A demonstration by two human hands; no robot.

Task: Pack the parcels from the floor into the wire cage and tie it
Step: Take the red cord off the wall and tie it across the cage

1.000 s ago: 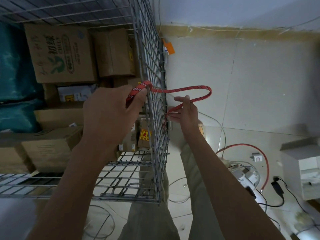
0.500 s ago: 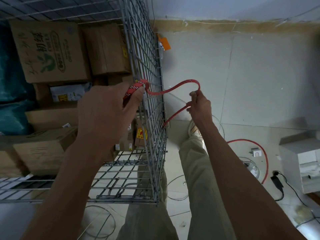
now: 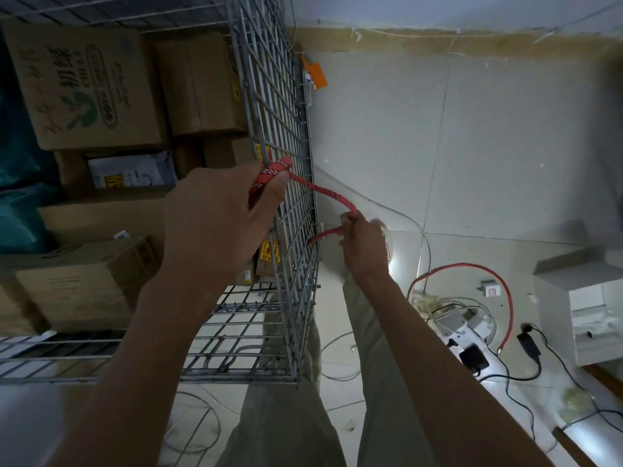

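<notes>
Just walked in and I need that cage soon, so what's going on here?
A person is tying the wire cage with a red rope. The left hand grips the rope at the cage's mesh side, and the right hand pinches the rope's loop just outside it. Cardboard boxes are already stacked inside. No finished knot shows yet.

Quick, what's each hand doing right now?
Left hand: grips the red rope against the wire cage.
Right hand: pinches the same rope's loop.
</notes>
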